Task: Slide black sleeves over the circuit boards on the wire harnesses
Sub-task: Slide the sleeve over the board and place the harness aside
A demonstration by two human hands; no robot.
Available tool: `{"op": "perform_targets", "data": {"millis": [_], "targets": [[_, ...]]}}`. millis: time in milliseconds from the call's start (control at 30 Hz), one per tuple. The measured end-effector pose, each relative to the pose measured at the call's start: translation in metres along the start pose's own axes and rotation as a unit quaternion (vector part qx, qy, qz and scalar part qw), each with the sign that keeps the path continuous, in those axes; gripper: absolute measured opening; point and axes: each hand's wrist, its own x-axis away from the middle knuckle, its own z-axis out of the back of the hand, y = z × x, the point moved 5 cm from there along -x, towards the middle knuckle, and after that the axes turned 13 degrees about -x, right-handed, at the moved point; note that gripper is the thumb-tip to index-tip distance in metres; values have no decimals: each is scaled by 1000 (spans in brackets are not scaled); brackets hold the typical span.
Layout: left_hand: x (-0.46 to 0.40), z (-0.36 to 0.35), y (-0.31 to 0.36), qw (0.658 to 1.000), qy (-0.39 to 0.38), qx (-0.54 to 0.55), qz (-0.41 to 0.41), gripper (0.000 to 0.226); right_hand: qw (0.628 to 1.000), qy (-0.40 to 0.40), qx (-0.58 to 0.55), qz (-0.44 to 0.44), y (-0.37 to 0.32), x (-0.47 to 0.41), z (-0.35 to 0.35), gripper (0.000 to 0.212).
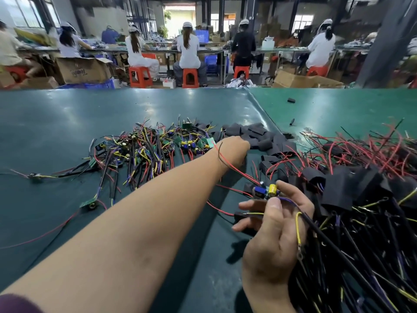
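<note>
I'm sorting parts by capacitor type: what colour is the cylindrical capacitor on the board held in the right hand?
Yellow. The capacitor shows best in the head view, above the right hand's thumb.

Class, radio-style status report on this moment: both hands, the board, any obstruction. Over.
Left hand reaching into loose black sleeves, grip hidden. Right hand pinching bare circuit board. Its red wire crosses left wrist.

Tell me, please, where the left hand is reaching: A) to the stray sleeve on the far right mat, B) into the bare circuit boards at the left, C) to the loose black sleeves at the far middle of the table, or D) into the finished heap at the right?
C: the left hand lies at the near edge of the loose black sleeves, past the bare circuit boards.
</note>
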Motion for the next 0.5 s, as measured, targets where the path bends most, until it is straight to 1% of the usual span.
{"op": "perform_targets", "data": {"millis": [67, 133, 200, 267, 300, 367, 433, 500], "targets": [[2, 3, -3, 1000, 15, -2, 15, 25, 1000, 0, -8, -6, 0, -1, -2, 20], [8, 3, -6, 999, 25, 25, 26, 24, 1000, -4, 1, 0, -1, -1, -4, 17], [14, -2, -7, 995, 1, 95, 29, 23, 1000, 1, 9, -2, -1, -1, -3, 14], [20, -3, -10, 991, -18, 125, 38, 23, 1000, 3, 9, -4, -1, -1, -2, 10], [23, -2, -11, 992, -18, 120, 40, 22, 1000, -1, 10, -3, -1, -1, -2, 9], [32, 4, -10, 997, -1, 75, 35, 20, 1000, -6, 12, -3, -2, 0, -3, 9], [42, 13, -7, 999, 24, 22, 33, 25, 1000, -1, 7, -8, -1, -1, -1, 9], [58, 17, -5, 997, 56, 1, 45, 29, 1000, 8, 2, -16, -2, -3, 0, 10]]}}
